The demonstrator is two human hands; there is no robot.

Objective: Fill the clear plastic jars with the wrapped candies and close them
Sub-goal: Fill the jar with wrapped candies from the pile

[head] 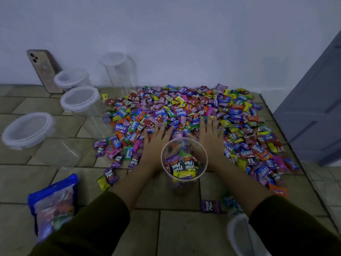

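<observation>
if both hands rake candies (184,108) in together, a wrist could tip the jar (184,187), or wrappers could skid past its rim. left hand (156,137) and right hand (208,133) lie flat on the candies, fingers straight and spread, gripping nothing. jar stands open and part-filled at frame centre, between the wrists.

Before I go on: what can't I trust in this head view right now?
Head view only.
The open jar: lower part blurred, fill level unclear.
The candies beneath left hand and right hand: hidden by the palms.
The lid: cut off by bottom edge and right sleeve.
The blue bag: blurred, partly behind left sleeve; contents unreadable.
</observation>
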